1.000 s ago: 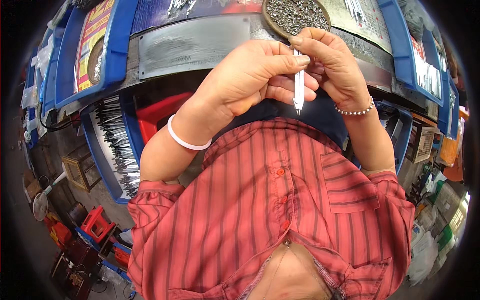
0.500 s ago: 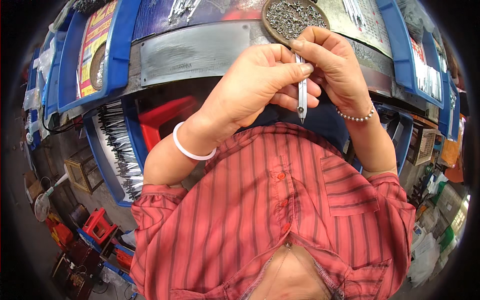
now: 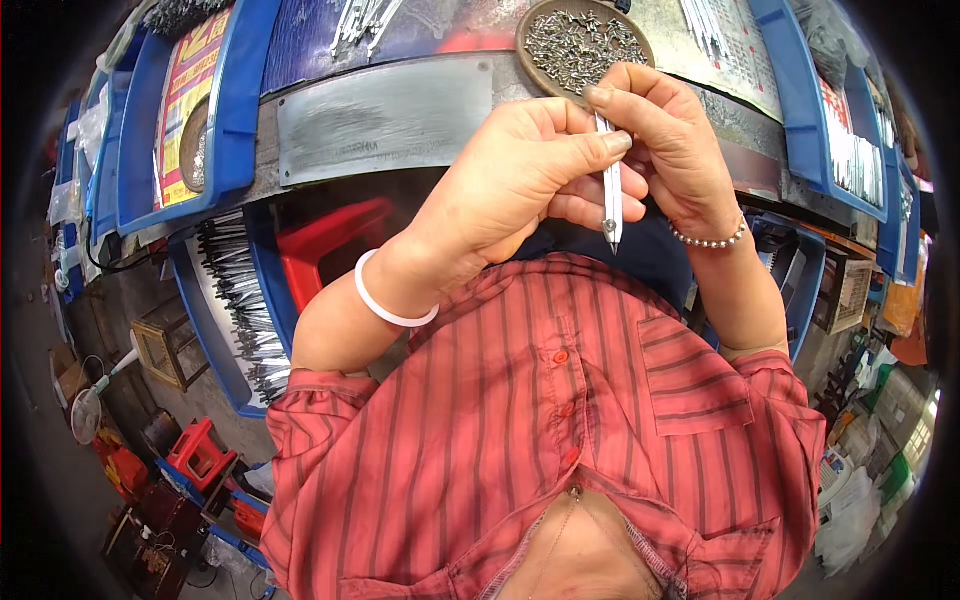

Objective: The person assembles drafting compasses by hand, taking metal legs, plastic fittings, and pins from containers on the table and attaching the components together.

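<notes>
Between my two hands is a slim silver drawing compass, legs together, its pointed tip angled down toward my shirt. My left hand pinches its middle between thumb and fingers, the other fingers curled behind it. At its upper end, my right hand is closed with thumb and forefinger together; fingers hide that end. Just beyond the right fingertips stands a round brown dish of small metal parts. Several silver compass legs lie on the bench at the far left.
A flat metal plate lies along the bench edge. Blue bins stand at both sides. Below left, a blue tray holds rows of silver and black pieces, beside a red stool. Another bin at right holds silver pieces.
Both hands and the compass have shifted slightly; the compass tip sits a little farther right and lower. The grip looks the same.
</notes>
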Available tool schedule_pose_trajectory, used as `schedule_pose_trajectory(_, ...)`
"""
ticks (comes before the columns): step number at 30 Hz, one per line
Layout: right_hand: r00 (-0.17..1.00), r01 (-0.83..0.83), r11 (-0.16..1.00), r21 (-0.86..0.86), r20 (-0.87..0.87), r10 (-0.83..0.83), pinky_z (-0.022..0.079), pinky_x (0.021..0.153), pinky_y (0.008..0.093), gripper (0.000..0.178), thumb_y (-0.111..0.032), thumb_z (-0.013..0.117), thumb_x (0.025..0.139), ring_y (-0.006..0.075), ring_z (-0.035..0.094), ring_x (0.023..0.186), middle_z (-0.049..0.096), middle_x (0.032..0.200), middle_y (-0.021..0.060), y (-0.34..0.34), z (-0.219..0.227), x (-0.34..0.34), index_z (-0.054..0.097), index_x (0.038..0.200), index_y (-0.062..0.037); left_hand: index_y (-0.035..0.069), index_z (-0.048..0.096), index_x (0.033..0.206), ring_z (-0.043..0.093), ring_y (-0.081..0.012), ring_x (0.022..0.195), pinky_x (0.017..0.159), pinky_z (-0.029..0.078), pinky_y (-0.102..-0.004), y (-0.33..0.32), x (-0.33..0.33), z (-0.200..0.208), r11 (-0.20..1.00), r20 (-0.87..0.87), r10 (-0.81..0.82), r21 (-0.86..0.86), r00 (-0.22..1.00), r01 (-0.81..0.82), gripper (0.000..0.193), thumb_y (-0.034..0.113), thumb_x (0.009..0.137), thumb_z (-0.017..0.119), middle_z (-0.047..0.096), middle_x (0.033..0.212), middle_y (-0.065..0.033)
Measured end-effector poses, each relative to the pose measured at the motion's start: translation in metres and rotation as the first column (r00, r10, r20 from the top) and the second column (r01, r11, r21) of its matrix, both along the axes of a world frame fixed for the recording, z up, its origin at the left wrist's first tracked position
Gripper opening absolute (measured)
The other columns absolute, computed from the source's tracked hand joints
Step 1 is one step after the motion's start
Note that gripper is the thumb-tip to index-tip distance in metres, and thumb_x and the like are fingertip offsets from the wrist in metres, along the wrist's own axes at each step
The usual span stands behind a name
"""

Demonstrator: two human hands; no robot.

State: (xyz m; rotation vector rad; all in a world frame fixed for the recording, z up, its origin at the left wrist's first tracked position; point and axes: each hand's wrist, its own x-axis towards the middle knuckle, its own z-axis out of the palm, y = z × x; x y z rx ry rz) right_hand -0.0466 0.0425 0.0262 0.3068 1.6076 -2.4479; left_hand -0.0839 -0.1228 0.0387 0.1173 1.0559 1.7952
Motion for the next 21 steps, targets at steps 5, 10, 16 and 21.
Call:
schedule_pose_trajectory(5,0.999,0.026,0.999,-0.019,0.032,-0.025,0.037,0.047,0.0175,0.012,-0.014,0.062,0.086,0.0028,0.050,0.056,0.058,0.070,-0.0019,0.002,-0.002,-0.002,0.059,0.077,-0.0065,-0.001,0.056,0.092,0.068,-0.0217,0.073,0.063,0.058,-0.0276,0.004,0.001,0.000,1.000,0.003,0.026,-0.007,1.000,-0.026,0.021,0.019,0.089,0.059,0.066,0.087,-0.0158)
schedule_pose_trajectory(10,0.998,-0.032,0.999,0.036,0.051,0.031,0.035,0.046,0.0166,0.013,-0.017,0.063,0.085,0.0020,0.049,0.054,0.056,0.068,-0.0031,0.009,-0.006,-0.006,0.059,0.077,-0.0071,0.001,0.055,0.093,0.068,-0.0218,0.072,0.061,0.058,-0.0266,0.009,0.010,-0.009,0.996,0.018,0.090,-0.003,0.996,-0.090,0.019,0.020,0.090,0.058,0.066,0.086,-0.0156)
schedule_pose_trajectory(16,0.995,-0.067,0.993,0.100,0.076,0.059,0.033,0.044,0.0157,0.015,-0.019,0.064,0.085,0.0006,0.047,0.053,0.053,0.065,-0.0047,0.010,-0.008,-0.006,0.058,0.077,-0.0078,0.001,0.053,0.099,0.068,-0.0209,0.072,0.061,0.057,-0.0258,0.013,0.014,-0.015,0.990,0.045,0.136,0.020,0.990,-0.137,0.020,0.019,0.091,0.057,0.066,0.085,-0.0148)
schedule_pose_trajectory(21,0.994,-0.083,0.992,0.097,0.082,0.076,0.033,0.044,0.0155,0.015,-0.019,0.064,0.084,0.0005,0.047,0.053,0.053,0.065,-0.0048,0.012,-0.009,-0.008,0.058,0.078,-0.0076,0.001,0.054,0.100,0.068,-0.0204,0.073,0.061,0.057,-0.0251,0.013,0.014,-0.015,0.989,0.070,0.143,0.018,0.987,-0.145,0.020,0.019,0.091,0.056,0.066,0.085,-0.0146)
